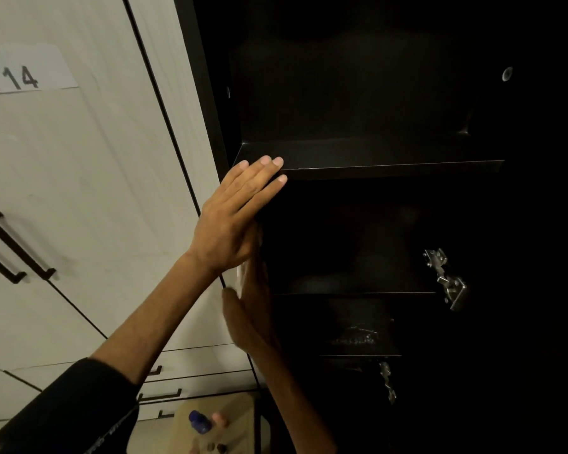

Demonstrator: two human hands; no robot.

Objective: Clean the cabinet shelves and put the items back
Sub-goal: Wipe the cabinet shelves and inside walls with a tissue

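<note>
Head view: dark cabinet shelf [374, 165], pale doors [79, 191]

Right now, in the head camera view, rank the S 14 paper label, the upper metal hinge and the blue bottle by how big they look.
1. S 14 paper label, clearly largest, though cut off at the left edge.
2. Upper metal hinge.
3. Blue bottle, smallest, but it lies blurred and far below, so its true size is unsure.

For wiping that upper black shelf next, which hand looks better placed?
Probably the left hand: its straight fingers already rest on the front corner of the upper shelf. The right hand sits lower in shadow, by the cabinet's side panel; something pale shows beside it, but whether it's a cloth is unclear.
</note>
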